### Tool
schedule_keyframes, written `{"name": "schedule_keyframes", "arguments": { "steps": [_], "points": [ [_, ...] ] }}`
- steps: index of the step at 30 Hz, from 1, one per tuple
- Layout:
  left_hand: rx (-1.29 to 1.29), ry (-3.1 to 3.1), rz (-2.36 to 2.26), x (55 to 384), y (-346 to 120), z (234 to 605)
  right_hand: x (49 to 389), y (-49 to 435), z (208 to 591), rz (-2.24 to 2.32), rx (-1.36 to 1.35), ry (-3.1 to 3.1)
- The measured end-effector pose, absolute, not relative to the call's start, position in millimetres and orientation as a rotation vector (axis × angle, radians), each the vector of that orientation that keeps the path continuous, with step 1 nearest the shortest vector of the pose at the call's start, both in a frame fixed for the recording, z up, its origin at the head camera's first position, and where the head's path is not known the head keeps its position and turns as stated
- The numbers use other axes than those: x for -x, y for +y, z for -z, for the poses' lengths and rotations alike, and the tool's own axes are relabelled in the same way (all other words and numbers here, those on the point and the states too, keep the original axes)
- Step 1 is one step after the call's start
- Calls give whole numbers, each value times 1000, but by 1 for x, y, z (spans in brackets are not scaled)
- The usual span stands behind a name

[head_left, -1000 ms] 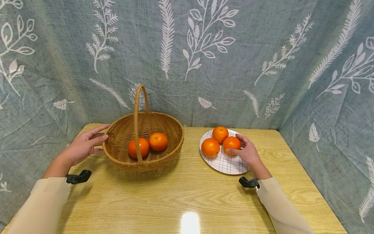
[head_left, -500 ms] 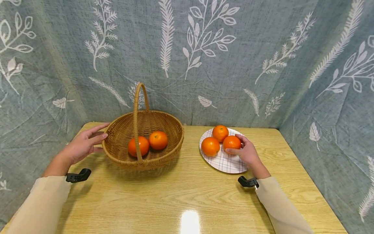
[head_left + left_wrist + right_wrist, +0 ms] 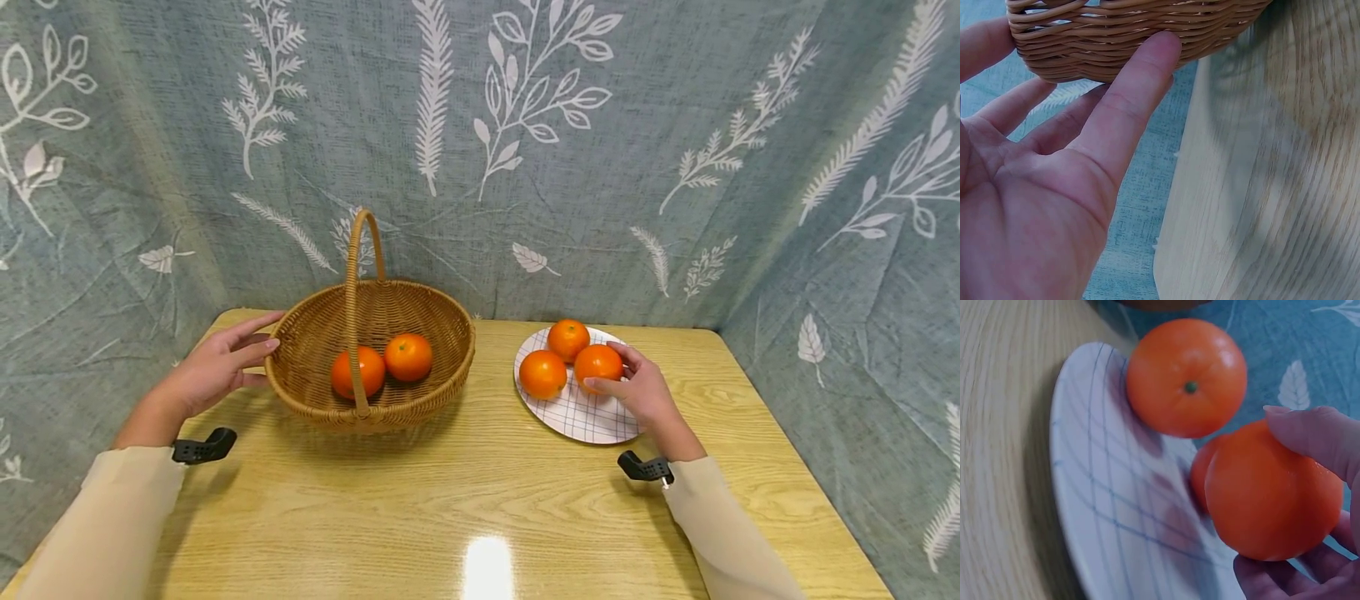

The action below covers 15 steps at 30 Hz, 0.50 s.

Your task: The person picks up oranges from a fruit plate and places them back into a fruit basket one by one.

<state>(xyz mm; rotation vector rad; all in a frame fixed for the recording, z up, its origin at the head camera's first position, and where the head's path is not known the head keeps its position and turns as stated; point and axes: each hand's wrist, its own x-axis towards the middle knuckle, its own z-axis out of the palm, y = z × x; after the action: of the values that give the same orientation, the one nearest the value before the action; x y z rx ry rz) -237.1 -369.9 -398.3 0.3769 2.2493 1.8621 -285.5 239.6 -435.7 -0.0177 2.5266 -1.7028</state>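
My right hand point(image 3: 643, 393) grips an orange point(image 3: 598, 369) on the right side of a checked white plate point(image 3: 577, 421). In the right wrist view the thumb lies on one side of this orange point(image 3: 1272, 494) and the fingers curl round the other. Two more oranges, a left one point(image 3: 543, 375) and a back one point(image 3: 568, 340), sit beside it on the plate. My left hand point(image 3: 217, 371) touches the left side of a wicker basket point(image 3: 442, 396), its fingers extended against the weave point(image 3: 1116, 37). Inside the basket lie two oranges, one partly behind the handle point(image 3: 358, 372) and one to its right point(image 3: 408, 357).
Both the basket and the plate stand toward the back of a light wooden table point(image 3: 450, 500). Its far edge meets a grey-blue leaf-patterned curtain point(image 3: 480, 233), which also hangs at both sides. The basket's tall arched handle point(image 3: 352, 292) rises above its rim.
The head view has shifted slightly. Both hands, the basket and the oranges keep their places, with the right hand still round the same orange.
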Motion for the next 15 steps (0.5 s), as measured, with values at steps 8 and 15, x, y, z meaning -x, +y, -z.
{"name": "schedule_keyframes", "arguments": {
  "steps": [8, 15],
  "points": [
    [-375, 2241, -1879, 238, -370, 399, 280, 235, 418, 1735, 125, 2508],
    [-376, 2229, -1885, 237, -370, 401, 276, 225, 407, 1778, 195, 2462]
  ]
}}
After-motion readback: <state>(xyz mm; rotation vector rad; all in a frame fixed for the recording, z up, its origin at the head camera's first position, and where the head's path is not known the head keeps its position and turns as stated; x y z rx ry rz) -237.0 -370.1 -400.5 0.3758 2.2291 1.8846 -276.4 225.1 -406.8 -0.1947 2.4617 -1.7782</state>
